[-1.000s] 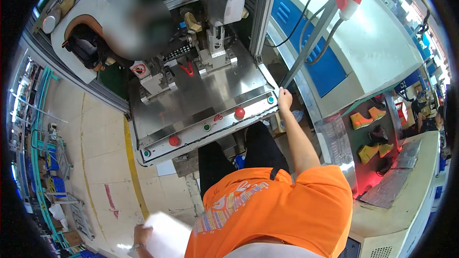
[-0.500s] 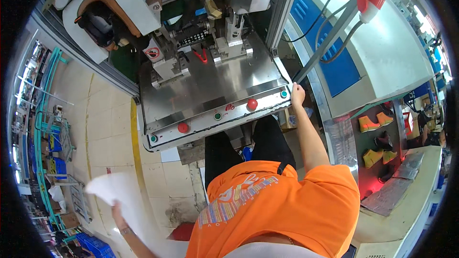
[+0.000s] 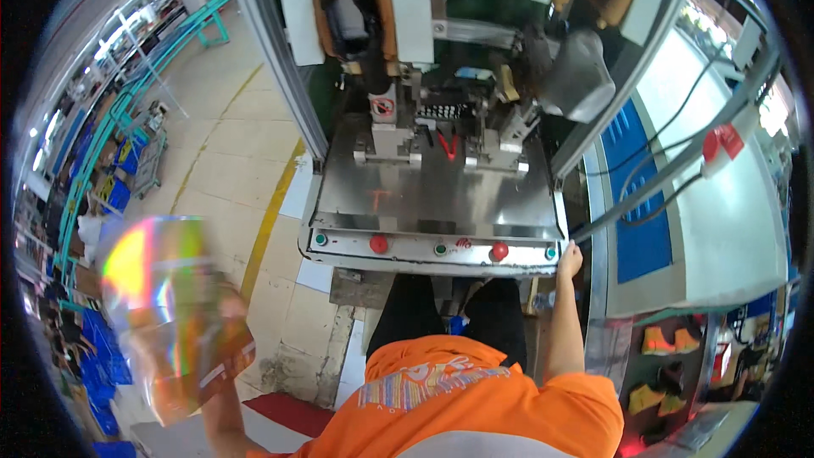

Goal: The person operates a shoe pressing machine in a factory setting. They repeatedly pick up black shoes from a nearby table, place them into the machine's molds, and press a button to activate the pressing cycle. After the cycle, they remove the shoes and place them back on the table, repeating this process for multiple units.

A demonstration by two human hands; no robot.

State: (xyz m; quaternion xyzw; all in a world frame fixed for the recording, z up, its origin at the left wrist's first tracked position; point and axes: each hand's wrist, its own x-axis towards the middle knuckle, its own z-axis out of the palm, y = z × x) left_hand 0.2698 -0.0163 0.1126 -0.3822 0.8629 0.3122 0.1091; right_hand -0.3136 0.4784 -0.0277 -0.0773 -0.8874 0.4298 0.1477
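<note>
My left hand (image 3: 217,388), out to the left, grips a shiny sheet (image 3: 165,288) that looks like thin plastic with rainbow reflections. Blur and the sheet itself hide most of those fingers. My right hand (image 3: 570,259) is closed on the right end of the control panel (image 3: 411,256), next to a green button (image 3: 551,253). Along the panel sit two red buttons, one of them the right red button (image 3: 500,251), and more green ones. Behind the panel lies the machine's metal table (image 3: 424,191), with red-handled pliers (image 3: 448,147) on it.
Two metal clamps stand on the table, the left clamp (image 3: 386,131) below a white housing with a brown-padded opening (image 3: 390,8). A blue and white cabinet (image 3: 632,195) stands to the right, beside a rack with orange and yellow shoes (image 3: 670,341). Blue crates (image 3: 106,356) are at far left.
My view has turned left, so the machine appears further right. The sheet, a white blur before, now shows rainbow colours and is raised. My right hand stays at the panel's right end.
</note>
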